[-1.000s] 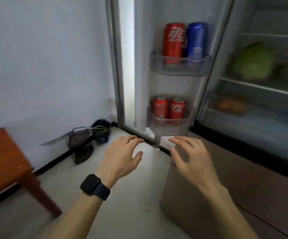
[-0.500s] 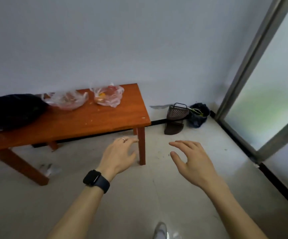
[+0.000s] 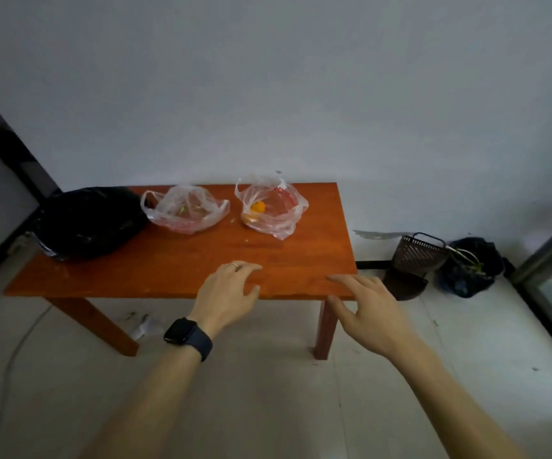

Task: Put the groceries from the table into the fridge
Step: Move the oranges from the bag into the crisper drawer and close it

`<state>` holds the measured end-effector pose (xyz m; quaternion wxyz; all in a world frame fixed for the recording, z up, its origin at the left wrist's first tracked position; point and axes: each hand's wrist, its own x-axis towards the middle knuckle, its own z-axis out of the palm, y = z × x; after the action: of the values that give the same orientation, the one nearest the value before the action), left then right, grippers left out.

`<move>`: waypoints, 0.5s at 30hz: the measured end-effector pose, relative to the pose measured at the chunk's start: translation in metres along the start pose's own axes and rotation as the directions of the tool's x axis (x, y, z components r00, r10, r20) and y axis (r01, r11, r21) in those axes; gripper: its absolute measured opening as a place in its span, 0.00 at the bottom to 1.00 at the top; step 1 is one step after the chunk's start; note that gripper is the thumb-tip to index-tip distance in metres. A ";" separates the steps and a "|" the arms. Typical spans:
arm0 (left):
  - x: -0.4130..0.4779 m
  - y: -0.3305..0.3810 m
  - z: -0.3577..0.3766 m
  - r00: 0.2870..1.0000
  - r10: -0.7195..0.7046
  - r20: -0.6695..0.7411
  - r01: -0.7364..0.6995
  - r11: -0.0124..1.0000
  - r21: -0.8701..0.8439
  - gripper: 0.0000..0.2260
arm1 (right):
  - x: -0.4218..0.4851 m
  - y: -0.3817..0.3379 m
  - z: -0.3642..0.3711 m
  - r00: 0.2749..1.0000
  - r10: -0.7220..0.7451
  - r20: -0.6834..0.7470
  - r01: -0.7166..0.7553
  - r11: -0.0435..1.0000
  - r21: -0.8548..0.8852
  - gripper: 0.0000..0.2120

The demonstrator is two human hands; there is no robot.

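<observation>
Left hand: your left hand (image 3: pixel 231 293), with a watch (image 3: pixel 186 336) on the wrist, hovers over the near edge of the desk (image 3: pixel 185 263). Its fingers (image 3: pixel 248 267) are relaxed and slightly curved, holding nothing.
Right hand: your right hand (image 3: pixel 367 309) is out by the desk's near right corner. Its fingers (image 3: pixel 344 280) are spread loose and also hold nothing.
Nearest grocery: the clear bag (image 3: pixel 277 220) with an orange (image 3: pixel 258 207) inside sits at the far edge of the desk, ahead of both hands and a little right of your left fingertips.
Key relation: the bag sprawls roughly left to right, with its handles standing up at the back. Your left hand looks the nearer, reaching straight forward. The right would have to cross inward.
Further left: a second clear bag (image 3: pixel 185 213) lies just beside the first, apart from it. A black bag (image 3: pixel 89 220) touches that one at the far left corner.
Off the desk: a basket (image 3: pixel 416 253) stands on the floor by the wall.
</observation>
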<state>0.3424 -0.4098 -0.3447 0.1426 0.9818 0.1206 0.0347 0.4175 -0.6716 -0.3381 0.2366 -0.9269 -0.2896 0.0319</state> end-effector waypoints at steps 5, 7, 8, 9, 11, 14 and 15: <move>0.068 -0.030 -0.016 0.999 -0.041 -0.019 0.042 0.999 0.034 0.19 | 0.089 -0.001 0.003 0.998 -0.058 0.021 0.058 0.998 0.016 0.21; 0.098 -0.045 -0.019 0.999 -0.044 -0.017 0.045 0.998 0.050 0.20 | 0.127 -0.002 0.008 0.997 -0.078 0.017 0.078 0.997 0.014 0.21; 0.113 -0.053 -0.019 0.999 -0.037 -0.013 0.037 0.998 0.057 0.20 | 0.146 -0.002 0.011 0.996 -0.086 0.019 0.085 0.996 0.012 0.21; 0.130 -0.061 -0.017 1.000 -0.024 -0.013 0.024 0.997 0.067 0.19 | 0.165 -0.003 0.016 0.996 -0.091 0.024 0.091 0.996 0.011 0.21; 0.169 -0.078 -0.013 1.000 0.017 -0.022 -0.014 0.994 0.108 0.19 | 0.205 -0.003 0.026 0.995 -0.090 0.036 0.090 0.996 0.012 0.21; 0.238 -0.102 0.001 0.996 0.091 0.003 -0.090 0.979 0.183 0.18 | 0.271 -0.001 0.046 0.996 -0.077 0.053 0.077 0.997 0.012 0.21; 0.264 -0.112 0.008 0.993 0.116 0.026 -0.119 0.972 0.205 0.18 | 0.292 0.000 0.054 0.996 -0.069 0.060 0.068 0.998 0.009 0.20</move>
<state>0.5733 -0.2427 -0.3753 0.0387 0.9969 0.0641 0.0239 0.6498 -0.4877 -0.3634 0.2319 -0.9142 -0.3281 0.0527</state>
